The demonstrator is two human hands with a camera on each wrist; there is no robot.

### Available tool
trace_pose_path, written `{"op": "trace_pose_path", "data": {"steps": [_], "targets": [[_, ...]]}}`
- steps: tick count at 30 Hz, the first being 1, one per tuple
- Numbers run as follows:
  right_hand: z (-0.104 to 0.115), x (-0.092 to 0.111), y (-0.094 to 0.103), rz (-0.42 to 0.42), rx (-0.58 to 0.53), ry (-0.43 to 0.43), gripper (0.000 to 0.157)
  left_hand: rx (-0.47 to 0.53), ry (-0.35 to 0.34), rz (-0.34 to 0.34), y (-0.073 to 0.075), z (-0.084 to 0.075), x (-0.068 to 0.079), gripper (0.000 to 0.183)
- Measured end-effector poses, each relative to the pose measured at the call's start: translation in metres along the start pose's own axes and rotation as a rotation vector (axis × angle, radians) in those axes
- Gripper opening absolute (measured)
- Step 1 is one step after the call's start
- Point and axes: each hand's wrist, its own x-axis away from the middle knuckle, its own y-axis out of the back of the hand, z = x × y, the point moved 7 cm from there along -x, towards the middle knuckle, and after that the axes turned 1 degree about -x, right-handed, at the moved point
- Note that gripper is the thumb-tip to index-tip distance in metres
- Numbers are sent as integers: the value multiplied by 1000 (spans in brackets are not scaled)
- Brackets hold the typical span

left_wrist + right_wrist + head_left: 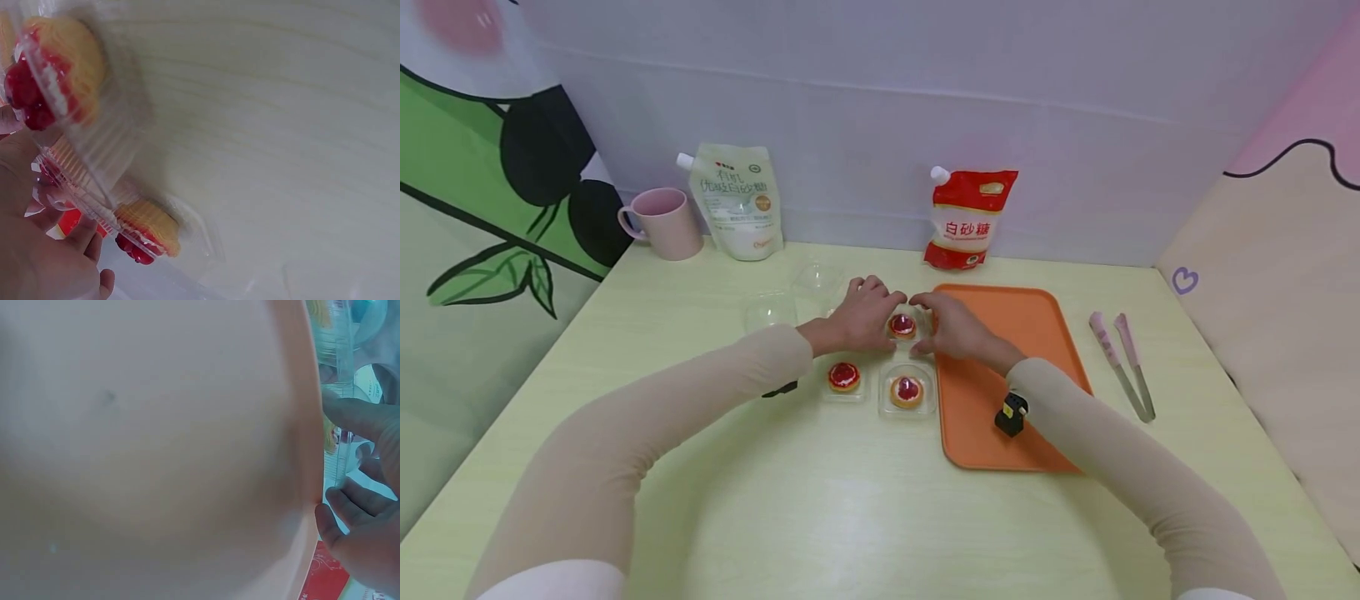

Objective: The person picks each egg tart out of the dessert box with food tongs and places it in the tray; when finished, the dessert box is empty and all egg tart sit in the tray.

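Between my two hands, in the head view, sits a small red-topped tart point(902, 326) in a clear plastic box. My left hand point(861, 318) holds the box's left side, its thumb near and its fingers at the far edge. From the right, my right hand point(961, 329) holds the opposite side in a similar span, over the tray's edge. Closer to me lie two more boxed tarts, a left tart point(844, 377) and a right tart point(907, 392). The left wrist view shows the left hand point(47, 231) beside clear boxes; in the right wrist view the right hand point(365, 481) touches a box wall.
An orange tray point(1015, 442) lies right of the boxes, with pink-handled tongs point(1123, 367) beyond it. Clear plastic pieces point(771, 308) lie behind my left forearm. Along the back stand a pink mug point(668, 225), a pale sugar pouch point(737, 204) and a red sugar pouch point(968, 221).
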Motion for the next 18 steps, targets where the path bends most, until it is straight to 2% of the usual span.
{"op": "trace_pose_path", "data": {"steps": [11, 18], "targets": [[2, 1, 2, 16, 73, -6, 74, 62, 7, 51, -4, 4, -3, 74], [0, 1, 6, 31, 50, 10, 71, 67, -1, 53, -6, 5, -6, 77]]}}
